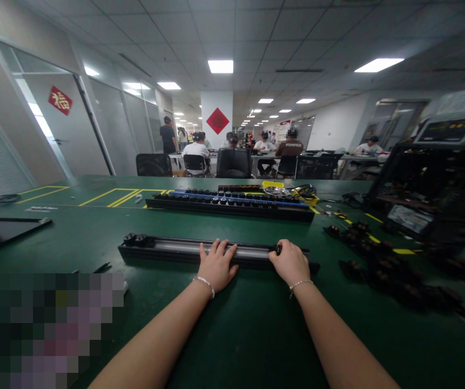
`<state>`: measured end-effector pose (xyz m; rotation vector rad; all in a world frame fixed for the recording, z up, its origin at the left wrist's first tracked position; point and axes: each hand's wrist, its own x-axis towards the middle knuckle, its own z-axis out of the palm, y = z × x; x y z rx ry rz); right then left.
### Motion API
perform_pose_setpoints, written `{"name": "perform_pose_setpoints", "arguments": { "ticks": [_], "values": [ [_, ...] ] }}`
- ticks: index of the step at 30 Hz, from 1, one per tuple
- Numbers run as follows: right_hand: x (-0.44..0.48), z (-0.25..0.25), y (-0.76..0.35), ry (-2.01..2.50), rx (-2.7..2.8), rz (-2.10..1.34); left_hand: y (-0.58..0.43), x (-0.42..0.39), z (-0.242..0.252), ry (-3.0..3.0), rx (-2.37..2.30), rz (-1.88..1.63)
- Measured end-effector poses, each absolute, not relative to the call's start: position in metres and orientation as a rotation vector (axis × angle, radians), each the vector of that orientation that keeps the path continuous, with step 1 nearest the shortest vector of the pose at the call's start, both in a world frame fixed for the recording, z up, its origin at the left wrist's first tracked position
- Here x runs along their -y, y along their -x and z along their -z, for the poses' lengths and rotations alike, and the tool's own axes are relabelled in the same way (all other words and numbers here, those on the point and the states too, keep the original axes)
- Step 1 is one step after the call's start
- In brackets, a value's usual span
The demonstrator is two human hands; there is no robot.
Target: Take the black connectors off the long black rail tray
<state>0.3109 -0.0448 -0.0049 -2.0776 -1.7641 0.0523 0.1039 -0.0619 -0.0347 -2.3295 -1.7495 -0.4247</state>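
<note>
A long black channel (171, 246) with a greyish inner strip lies crosswise on the green table. Two small black parts (135, 239) sit inside its left end. Fingers spread, my left hand (216, 265) rests on the channel near its middle. My right hand (291, 262) is closed around a small black part (278, 249) at the channel's right end; most of that part is hidden by the fingers. Behind lies a second black channel (232, 209), filled with rows of similar small black parts and a blue strip.
A heap of dark small parts (394, 270) spreads over the table's right side. An open black case (414, 189) stands behind it. Cables and a yellow tray (273, 185) lie at the back. A flat dark panel (9, 232) is at left. Several people sit beyond the table.
</note>
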Motion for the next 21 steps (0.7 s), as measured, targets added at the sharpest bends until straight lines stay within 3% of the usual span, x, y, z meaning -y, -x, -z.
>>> {"name": "perform_pose_setpoints", "arguments": {
  "ticks": [21],
  "values": [
    [0.0381,0.0077,-0.3210,2.043,1.763,-0.103,-0.1037,0.0611,0.0357,2.342,1.747,0.458]
  ]
}}
